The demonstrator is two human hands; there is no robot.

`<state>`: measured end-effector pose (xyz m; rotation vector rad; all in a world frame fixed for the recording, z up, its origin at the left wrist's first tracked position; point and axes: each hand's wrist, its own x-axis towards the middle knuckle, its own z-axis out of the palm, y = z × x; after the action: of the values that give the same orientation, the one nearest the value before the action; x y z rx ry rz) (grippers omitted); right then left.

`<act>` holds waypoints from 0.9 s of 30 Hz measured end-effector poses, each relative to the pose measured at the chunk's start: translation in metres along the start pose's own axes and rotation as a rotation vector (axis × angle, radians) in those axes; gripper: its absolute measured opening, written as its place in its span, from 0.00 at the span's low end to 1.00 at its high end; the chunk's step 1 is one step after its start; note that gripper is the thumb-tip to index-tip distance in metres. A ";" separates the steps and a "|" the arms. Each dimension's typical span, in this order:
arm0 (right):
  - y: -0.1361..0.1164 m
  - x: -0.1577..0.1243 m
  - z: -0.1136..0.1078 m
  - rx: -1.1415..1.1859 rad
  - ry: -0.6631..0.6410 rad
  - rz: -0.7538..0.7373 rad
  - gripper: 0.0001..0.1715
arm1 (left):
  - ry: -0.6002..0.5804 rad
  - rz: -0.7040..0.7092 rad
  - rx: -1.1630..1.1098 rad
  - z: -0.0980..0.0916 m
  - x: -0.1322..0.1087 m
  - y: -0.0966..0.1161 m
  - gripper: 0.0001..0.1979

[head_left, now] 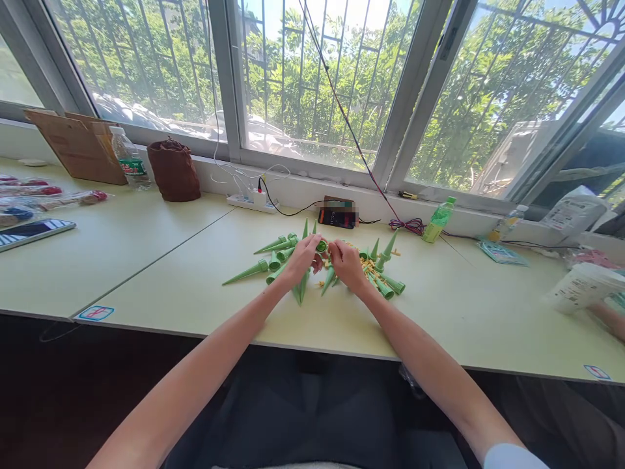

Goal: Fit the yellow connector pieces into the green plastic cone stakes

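Note:
My left hand (303, 258) is wrapped round a green plastic spike (321, 247), whose round open end faces up toward me. Close beside that opening is my right hand (346, 262), its fingers pinched together; whatever is between them is too small to make out. To the left lie several green spikes (249, 271) with tapered points and ribbed collars. More spikes (393, 283) rest to the right, mixed with a heap of small yellow plastic pieces (370, 270). One spike (387, 251) there stands tilted with its point up.
Behind the spikes lies a phone (336, 217), near a power strip (252, 202) with cables. A brown bag (174, 170), a water bottle (131, 159) and a cardboard box (78, 148) stand back left. At right are a green bottle (439, 220) and a person's hand (609, 319) by a white container (586, 286).

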<state>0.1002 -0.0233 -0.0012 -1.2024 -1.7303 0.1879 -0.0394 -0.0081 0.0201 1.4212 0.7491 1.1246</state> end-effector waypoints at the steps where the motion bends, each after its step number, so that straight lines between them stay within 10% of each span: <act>1: 0.001 0.000 0.000 0.002 0.000 0.004 0.22 | 0.001 0.007 0.004 0.000 -0.001 0.000 0.17; 27: -0.002 0.005 -0.005 -0.002 0.073 0.109 0.26 | -0.098 0.234 0.204 -0.003 0.001 -0.011 0.31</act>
<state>0.1028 -0.0227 0.0060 -1.2910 -1.6035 0.2052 -0.0406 -0.0040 0.0096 1.7590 0.6538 1.1715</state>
